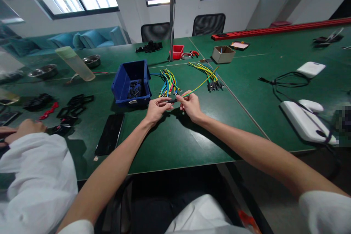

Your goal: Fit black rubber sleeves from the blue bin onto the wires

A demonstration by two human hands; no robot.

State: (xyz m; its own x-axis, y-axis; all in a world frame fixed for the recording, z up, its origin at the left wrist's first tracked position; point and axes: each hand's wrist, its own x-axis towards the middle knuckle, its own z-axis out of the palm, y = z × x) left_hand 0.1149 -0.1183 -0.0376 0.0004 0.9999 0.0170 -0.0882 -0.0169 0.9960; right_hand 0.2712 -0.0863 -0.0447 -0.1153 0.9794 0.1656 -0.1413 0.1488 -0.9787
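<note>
Over the green table, my left hand (158, 109) pinches the end of a small black sleeve (172, 101). My right hand (191, 106) has its fingers closed round a yellow-green wire (204, 82), whose free end points up and away to the right. The sleeve lies in line with this wire, between both hands; its exact fit on the wire is too small to make out. Just beyond my fingers lies a bundle of yellow, blue and green wires (169, 81) with ring terminals. A second wire bundle (211, 76), with black sleeves on its near ends, lies farther right.
A blue bin (117, 87) holding black sleeves stands left of the wires. A black phone (110, 134) lies near my left forearm. A co-worker's hand (27, 130) is at far left. White devices (307, 122) with cables lie right; a cardboard box (223, 55) stands behind.
</note>
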